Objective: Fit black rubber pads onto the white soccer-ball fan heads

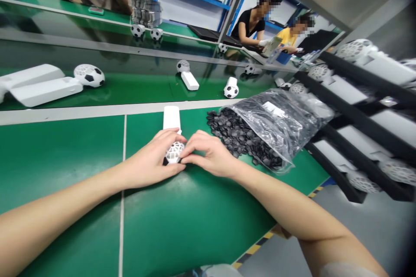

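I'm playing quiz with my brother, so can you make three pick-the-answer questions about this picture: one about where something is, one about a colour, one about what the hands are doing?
1. Where is the bag of black discs?
A. right of the hands
B. left of the hands
C. on the floor

2. What colour is the table?
A. red
B. green
C. yellow

3. What are the hands doing?
A. resting empty
B. waving
C. holding a white ball-headed fan

Answers: 1 A, it lies beside the right hand. 2 B, the surface is green. 3 C, the left hand and right hand both grip it.
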`<action>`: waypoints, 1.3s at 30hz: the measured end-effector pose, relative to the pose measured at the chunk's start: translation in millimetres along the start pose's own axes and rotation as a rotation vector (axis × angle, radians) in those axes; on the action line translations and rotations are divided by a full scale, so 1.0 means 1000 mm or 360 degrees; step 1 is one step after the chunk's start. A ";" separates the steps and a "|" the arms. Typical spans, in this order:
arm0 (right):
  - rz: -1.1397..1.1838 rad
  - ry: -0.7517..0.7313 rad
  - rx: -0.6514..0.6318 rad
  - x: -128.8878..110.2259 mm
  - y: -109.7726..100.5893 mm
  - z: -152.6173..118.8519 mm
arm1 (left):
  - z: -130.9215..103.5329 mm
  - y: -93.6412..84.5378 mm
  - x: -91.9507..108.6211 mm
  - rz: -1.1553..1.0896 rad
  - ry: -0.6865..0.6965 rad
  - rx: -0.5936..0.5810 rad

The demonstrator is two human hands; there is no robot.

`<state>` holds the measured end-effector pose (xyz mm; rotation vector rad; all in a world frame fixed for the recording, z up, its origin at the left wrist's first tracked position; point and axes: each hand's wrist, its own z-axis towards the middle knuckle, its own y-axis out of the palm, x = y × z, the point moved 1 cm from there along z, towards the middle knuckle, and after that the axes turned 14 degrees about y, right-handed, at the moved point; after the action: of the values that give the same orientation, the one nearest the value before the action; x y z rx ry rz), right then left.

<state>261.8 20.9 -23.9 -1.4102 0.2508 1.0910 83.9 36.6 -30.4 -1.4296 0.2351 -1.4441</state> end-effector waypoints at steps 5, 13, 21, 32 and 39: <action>0.0449 0.0365 -0.0109 0.002 0.007 0.002 | -0.005 0.005 -0.003 0.0011 -0.0067 0.0127; 0.1085 0.0629 -0.0157 0.016 0.026 -0.002 | -0.002 0.004 -0.004 -0.0103 -0.0027 0.0160; 0.0040 0.0458 0.0158 0.025 -0.020 -0.011 | 0.001 0.001 -0.003 -0.0177 -0.0118 0.0153; -0.1321 0.0256 0.0023 0.076 -0.057 -0.025 | 0.003 -0.003 -0.006 -0.0213 -0.0150 0.0107; -0.0539 0.0575 0.0372 0.054 -0.053 -0.027 | 0.003 -0.019 -0.013 -0.0400 -0.0013 -0.0208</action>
<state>341.0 33.6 -33.7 -1.3701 0.3702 0.5093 73.0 56.0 -23.9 -1.6155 0.1508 -1.6504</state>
